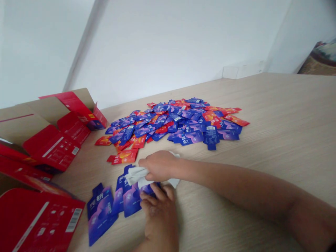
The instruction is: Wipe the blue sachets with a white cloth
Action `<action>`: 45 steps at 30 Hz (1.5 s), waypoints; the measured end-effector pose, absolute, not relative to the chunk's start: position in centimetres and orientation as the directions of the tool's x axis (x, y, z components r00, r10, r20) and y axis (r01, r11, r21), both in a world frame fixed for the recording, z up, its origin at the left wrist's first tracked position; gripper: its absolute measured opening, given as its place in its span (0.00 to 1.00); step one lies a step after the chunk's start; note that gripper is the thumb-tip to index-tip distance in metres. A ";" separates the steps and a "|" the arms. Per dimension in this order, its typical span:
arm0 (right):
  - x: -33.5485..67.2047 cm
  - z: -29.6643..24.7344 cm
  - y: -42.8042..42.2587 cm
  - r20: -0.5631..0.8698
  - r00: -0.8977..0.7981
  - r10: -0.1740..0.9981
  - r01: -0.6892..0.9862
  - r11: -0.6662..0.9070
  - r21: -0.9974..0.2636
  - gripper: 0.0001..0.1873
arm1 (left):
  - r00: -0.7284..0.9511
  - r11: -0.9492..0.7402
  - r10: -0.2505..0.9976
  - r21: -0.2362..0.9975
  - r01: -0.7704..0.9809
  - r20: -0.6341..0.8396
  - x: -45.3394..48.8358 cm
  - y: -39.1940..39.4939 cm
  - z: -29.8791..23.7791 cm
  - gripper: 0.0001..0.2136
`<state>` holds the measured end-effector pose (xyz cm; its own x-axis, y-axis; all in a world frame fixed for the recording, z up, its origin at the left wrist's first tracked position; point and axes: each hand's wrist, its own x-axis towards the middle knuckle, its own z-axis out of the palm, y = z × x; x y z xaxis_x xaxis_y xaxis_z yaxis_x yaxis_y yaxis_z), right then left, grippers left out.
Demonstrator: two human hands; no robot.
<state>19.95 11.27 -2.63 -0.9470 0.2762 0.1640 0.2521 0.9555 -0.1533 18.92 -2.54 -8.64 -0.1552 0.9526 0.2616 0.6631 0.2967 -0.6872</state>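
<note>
While the right hand (pixel 159 166) bunches a white cloth (pixel 138 176) in its curled, closed fingers, the left hand (pixel 160 220) lies over the blue-purple sachets (pixel 131 199), its fingers (pixel 154 197) spread and pressing down rather than pinching. These overlapping sachets sit in a loose row towards the front of the worktop (pixel 262 140), with the cloth touching their upper part. A flat, spread hand seems the right hold here, pinning the slick foil against the smooth wood (these sachets look ready to skate about under any sideways push). A single sachet (pixel 101 215) lies just beside the row on its left, close to the tall stack of flattened red cartons (pixel 47 150) that crowds the worktop's left edge and limits room on that side. A lone orange-red sachet (pixel 123 156) lies just above the hands, near the broad heap of mixed blue and red sachets (pixel 170 122) in the middle of the worktop. Beyond the back edge rises a white wall (pixel 168 42), and a patterned object (pixel 320 59) is cut off in the far right corner.
</note>
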 end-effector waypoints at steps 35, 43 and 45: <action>19.9 -3.1 12.9 0.148 -0.952 0.268 0.250 0.959 -0.130 0.19 | -0.055 0.245 0.959 -0.720 0.650 0.276 18.1 -2.7 -9.1 0.14; 19.8 -2.6 10.3 0.154 -0.982 0.114 0.095 0.988 -0.122 0.19 | -0.099 0.265 0.959 -0.708 0.655 0.267 18.5 -2.6 -8.3 0.14; 19.6 -3.0 10.3 0.120 -0.987 0.110 0.095 0.988 -0.123 0.19 | -0.100 0.262 0.959 -0.703 0.661 0.263 18.6 -2.6 -8.2 0.15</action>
